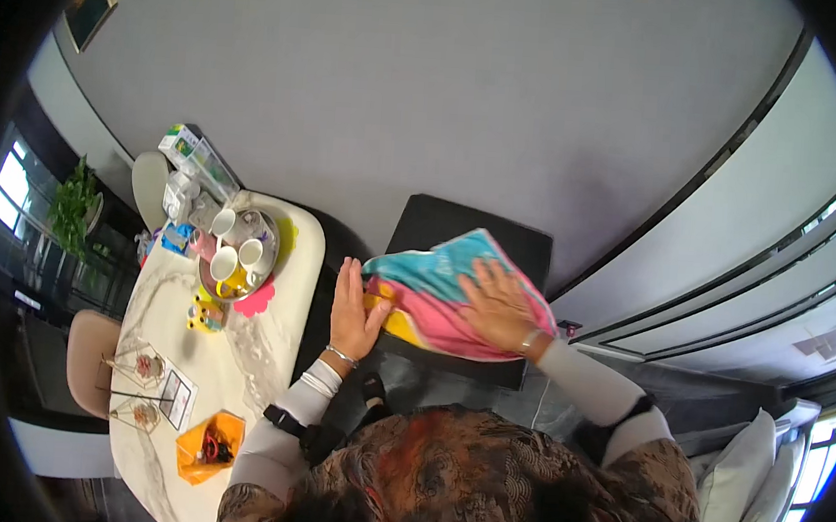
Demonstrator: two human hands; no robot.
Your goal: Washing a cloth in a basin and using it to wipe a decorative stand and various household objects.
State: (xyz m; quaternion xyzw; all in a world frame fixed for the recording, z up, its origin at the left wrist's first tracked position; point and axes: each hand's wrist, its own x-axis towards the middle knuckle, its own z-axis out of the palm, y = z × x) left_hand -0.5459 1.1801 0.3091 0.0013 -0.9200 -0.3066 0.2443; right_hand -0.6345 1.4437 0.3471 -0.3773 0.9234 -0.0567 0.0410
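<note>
A blue, pink and yellow cloth (430, 298) lies partly bunched on a low black table or bench (481, 225) in front of me. My right hand (498, 305) rests flat on its right part, palm down with the fingers spread. At the cloth's left edge is my left hand (357, 315), its fingers together and pointing away from me, the thumb apart and touching the cloth or close to it. Whether the left palm presses on anything is hidden. Neither hand is closed around the cloth.
On the left, a marble-topped table (269, 352) holds a round metal tray (272, 266) with white cups, a yellow figure (204, 314), an orange container (197, 466) and wire ornaments. A grey wall (413, 103) rises behind the black surface. White cushions (739, 467) are at the lower right.
</note>
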